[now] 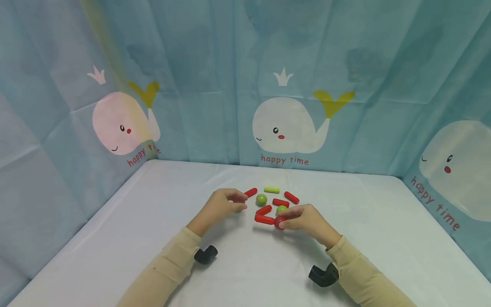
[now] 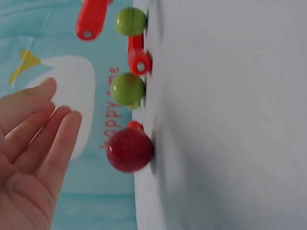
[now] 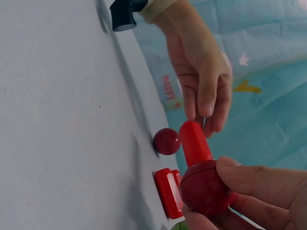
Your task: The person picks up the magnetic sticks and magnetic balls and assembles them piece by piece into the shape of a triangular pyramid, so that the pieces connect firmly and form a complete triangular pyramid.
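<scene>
My right hand (image 1: pixel 304 219) pinches a dark red ball (image 3: pixel 206 188) between thumb and fingers. Joined to that ball is a red stick (image 1: pixel 264 219), which points left toward my other hand and is raised off the table. My left hand (image 1: pixel 226 201) hovers to the left, fingers loosely bent and apart from the stick, holding nothing. A second dark red ball (image 2: pixel 129 150) lies on the table near it; the head view does not show this ball. Just past the left fingertips is another red stick (image 1: pixel 251 192).
Behind the hands on the white table (image 1: pixel 245 273) lie a yellow-green stick (image 1: pixel 271 189), a green ball (image 1: pixel 261 199), a second green ball (image 1: pixel 281 209) partly hidden, and several red sticks (image 1: pixel 291 197). A whale-printed curtain (image 1: pixel 215 123) encloses the far side. Black wrist mounts (image 1: pixel 323 275) protrude beside both sleeves.
</scene>
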Action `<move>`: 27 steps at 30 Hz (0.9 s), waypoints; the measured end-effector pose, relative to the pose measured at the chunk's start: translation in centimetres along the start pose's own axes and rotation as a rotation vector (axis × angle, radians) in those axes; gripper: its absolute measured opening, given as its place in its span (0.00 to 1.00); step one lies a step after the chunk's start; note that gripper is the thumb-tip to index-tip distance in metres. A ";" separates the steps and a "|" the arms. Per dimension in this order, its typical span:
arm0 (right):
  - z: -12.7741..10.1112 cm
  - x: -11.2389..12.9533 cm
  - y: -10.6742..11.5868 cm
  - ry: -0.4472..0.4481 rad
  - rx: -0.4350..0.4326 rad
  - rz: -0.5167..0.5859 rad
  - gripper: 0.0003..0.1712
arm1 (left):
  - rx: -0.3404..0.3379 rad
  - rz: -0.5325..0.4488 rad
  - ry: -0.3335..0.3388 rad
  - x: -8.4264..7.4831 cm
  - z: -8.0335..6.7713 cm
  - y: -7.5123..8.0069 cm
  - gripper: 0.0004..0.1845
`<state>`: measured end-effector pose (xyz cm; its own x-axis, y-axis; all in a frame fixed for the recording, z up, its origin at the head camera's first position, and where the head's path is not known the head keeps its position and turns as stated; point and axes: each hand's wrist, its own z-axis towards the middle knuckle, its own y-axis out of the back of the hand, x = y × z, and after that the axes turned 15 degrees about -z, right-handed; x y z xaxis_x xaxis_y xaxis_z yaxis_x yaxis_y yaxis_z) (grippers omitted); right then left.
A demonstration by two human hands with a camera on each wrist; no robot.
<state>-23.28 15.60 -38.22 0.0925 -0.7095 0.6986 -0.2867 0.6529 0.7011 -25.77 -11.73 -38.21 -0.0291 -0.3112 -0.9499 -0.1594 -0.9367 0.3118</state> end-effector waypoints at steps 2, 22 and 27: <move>0.0 0.0 0.0 -0.017 -0.004 -0.003 0.20 | -0.057 -0.015 0.017 0.2 0.2 0.3 0.15; 0.4 -0.3 0.0 -0.016 0.013 0.011 0.21 | -0.082 0.002 0.125 1.8 1.9 1.5 0.22; 0.6 -0.4 0.0 -0.026 0.008 0.012 0.20 | -0.031 -0.003 0.146 2.3 2.3 1.5 0.24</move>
<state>-23.85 15.67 -38.59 0.0643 -0.7081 0.7032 -0.2956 0.6595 0.6912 -28.32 -13.45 -39.95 0.1153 -0.3265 -0.9381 -0.1289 -0.9414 0.3117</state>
